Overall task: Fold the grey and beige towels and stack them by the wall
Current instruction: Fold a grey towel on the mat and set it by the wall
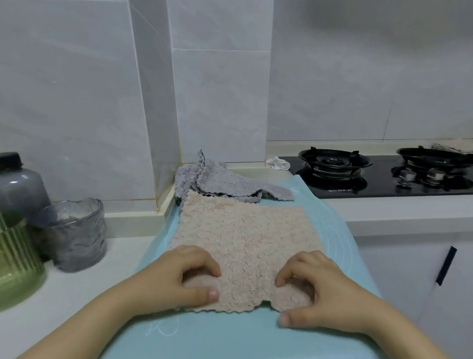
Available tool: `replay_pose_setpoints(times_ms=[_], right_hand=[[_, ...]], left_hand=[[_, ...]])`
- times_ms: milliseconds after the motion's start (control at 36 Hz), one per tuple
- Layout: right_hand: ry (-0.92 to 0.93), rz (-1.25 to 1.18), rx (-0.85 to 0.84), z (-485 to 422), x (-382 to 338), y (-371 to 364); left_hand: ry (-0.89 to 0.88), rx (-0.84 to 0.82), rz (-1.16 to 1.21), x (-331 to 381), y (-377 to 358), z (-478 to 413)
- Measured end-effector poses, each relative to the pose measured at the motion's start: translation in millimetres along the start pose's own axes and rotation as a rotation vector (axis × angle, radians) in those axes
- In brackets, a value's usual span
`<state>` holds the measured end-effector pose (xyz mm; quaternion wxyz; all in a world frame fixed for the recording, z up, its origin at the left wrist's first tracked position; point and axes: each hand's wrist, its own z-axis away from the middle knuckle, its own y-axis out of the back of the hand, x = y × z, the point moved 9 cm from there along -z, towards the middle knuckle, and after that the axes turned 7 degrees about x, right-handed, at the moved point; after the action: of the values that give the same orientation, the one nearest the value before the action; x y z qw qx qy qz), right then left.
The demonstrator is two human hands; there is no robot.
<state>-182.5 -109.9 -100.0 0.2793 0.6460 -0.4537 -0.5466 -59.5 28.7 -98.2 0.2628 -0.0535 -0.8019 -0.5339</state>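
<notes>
A beige towel (242, 235) lies spread flat on a light blue mat (203, 349). My left hand (178, 280) pinches the towel's near left corner between thumb and fingers. My right hand (320, 289) pinches the near right corner the same way, and the cloth bunches up under both hands. A grey towel (224, 183) lies crumpled behind the beige one, against the wall corner, with its near edge touching the beige towel's far edge.
A grey glass cup (70, 237), a dark-capped bottle (15, 188) and a green ribbed jar (4, 262) stand on the white counter at left. A black gas stove (385, 173) with two burners sits at right, with a white crumpled scrap (278, 163) beside it.
</notes>
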Motion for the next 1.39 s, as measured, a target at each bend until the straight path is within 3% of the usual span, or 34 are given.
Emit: replay_pose_setpoints(times_ms=[139, 250, 361, 472, 639, 806, 1028, 1194, 1389], right_hand=[[0.030, 0.017, 0.083, 2, -2, 5], [0.060, 0.037, 0.170, 3, -5, 10], [0.100, 0.060, 0.260, 4, -8, 16], [0.091, 0.101, 0.280, 6, -12, 21], [0.051, 0.144, 0.306, 8, -12, 26], [0.008, 0.218, 0.262, 9, -11, 23], [-0.112, 0.269, 0.415, 11, 3, 40], [-0.144, -0.068, 0.606, 17, 15, 52], [-0.235, -0.407, 0.741, 26, 28, 62]], left_hand=[[-0.067, -0.052, -0.067, 2, -5, 10], [-0.137, 0.078, -0.108, 9, 4, 12], [-0.304, 0.280, -0.333, 27, 14, 16], [-0.377, 0.312, -0.516, 42, 16, 17], [-0.183, 0.389, -0.593, 28, 29, 20], [0.050, 0.458, -0.470, 1, 33, 18], [0.045, 0.575, -0.723, 2, 45, 18], [-0.100, 0.670, -0.700, 21, 51, 20], [-0.056, 0.761, -0.323, 20, 61, 29]])
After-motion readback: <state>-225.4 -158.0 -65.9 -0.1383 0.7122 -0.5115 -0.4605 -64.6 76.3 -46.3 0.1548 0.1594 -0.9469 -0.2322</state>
